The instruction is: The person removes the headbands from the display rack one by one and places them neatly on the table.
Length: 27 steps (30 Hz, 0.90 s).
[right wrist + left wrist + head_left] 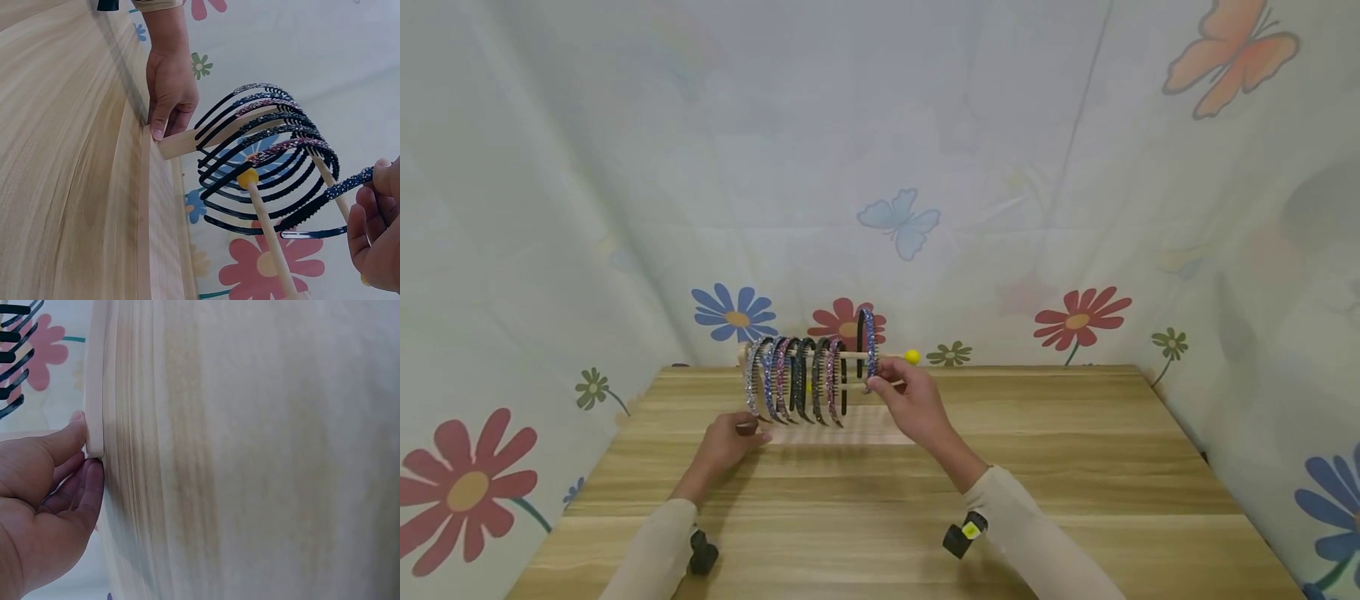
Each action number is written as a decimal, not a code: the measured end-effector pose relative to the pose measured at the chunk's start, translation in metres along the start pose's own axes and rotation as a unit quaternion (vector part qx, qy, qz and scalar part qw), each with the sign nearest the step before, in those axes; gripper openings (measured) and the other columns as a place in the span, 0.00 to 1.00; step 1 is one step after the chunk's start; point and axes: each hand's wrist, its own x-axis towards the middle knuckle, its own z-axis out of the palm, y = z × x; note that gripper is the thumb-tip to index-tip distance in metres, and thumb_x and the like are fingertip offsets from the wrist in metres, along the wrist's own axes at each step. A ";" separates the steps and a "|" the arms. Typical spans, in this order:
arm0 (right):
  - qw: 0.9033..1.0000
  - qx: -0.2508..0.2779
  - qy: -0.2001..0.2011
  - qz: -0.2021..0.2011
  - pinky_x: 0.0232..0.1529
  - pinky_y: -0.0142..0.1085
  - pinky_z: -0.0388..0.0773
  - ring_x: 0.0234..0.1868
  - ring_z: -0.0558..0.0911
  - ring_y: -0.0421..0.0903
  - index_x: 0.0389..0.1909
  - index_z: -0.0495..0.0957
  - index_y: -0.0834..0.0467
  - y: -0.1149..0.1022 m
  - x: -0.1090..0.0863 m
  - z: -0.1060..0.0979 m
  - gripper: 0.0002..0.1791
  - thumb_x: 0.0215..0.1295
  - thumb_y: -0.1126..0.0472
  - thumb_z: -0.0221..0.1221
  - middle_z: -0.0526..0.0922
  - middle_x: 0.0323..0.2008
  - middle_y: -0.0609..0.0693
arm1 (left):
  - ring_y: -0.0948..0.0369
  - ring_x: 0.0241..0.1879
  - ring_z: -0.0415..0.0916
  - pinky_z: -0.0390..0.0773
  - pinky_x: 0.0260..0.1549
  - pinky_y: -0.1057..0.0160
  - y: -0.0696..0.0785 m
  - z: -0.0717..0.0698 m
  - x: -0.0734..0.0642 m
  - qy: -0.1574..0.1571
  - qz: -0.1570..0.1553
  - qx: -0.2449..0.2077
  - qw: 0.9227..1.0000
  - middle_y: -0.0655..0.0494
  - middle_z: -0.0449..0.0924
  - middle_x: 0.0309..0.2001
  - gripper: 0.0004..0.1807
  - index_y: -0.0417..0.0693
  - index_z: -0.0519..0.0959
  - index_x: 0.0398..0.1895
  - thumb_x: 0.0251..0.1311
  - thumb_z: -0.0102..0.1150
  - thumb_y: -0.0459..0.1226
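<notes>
A wooden headband rack (pixel 178 144) stands on the table, with several glittery toothed headbands (pixel 805 379) side by side over its rods. My left hand (pixel 730 442) pinches the corner of the rack's base (pixel 95 394), thumb on one face and fingers curled against the other. Between thumb and fingers, my right hand (pixel 917 404) holds a blue glitter headband (pixel 871 342) near the rods' right end, apart from the row. In the right wrist view that hand (pixel 381 231) is partly cut off by the frame edge. The held band's lower end is partly hidden there.
Yellow balls (pixel 912 357) cap the rod ends. The wood-grain table (pixel 1037 467) spreads around the rack. Behind it hangs a pale cloth (pixel 1000 167) printed with flowers and butterflies. A small black device (pixel 958 540) sits at the right wrist, another (pixel 703 552) at the left.
</notes>
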 end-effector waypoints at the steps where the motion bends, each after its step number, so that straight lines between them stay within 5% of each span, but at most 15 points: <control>1: 1.000 0.001 0.001 -0.004 0.39 0.34 0.84 0.40 0.83 0.45 0.44 0.84 0.60 0.000 0.000 -0.001 0.06 0.71 0.62 0.63 0.85 0.36 0.50 | 0.38 0.54 0.82 0.81 0.55 0.40 0.000 0.000 0.000 0.000 0.001 0.001 1.000 0.32 0.84 0.51 0.19 0.32 0.84 0.48 0.62 0.71 0.39; 27: 0.999 -0.031 0.029 -0.017 0.42 0.38 0.86 0.42 0.84 0.49 0.46 0.83 0.62 -0.020 0.000 -0.043 0.08 0.70 0.62 0.64 0.86 0.38 0.53 | 0.38 0.53 0.82 0.82 0.54 0.41 0.003 -0.002 0.000 -0.004 0.002 0.002 1.000 0.30 0.83 0.51 0.19 0.30 0.83 0.48 0.62 0.71 0.38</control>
